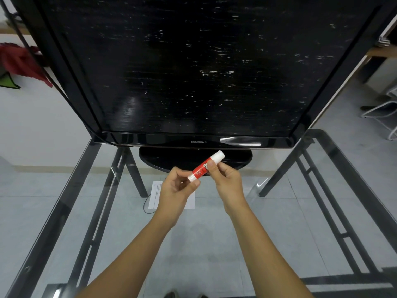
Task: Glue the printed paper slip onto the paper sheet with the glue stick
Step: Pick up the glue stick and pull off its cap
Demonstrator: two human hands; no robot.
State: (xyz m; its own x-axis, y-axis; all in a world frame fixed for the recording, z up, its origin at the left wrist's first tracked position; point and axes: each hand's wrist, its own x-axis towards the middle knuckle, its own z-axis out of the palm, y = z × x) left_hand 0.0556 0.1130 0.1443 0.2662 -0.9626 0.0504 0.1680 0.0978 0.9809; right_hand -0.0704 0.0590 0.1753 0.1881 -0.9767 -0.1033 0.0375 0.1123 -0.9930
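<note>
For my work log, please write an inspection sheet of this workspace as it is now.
Surface: glass table on a dark metal frame; the floor shows through.
Job's things: glue stick, red with white ends, held above the table; paper sheet flat below the hands, partly hidden. A separate slip cannot be told.
Clutter: television on its stand at the far side.
Hands: left hand pinches the lower end, right hand holds the middle.
Cables: thin dark loop beside the paper.
Surroundings: red cloth at left, white wire frame at right.
</note>
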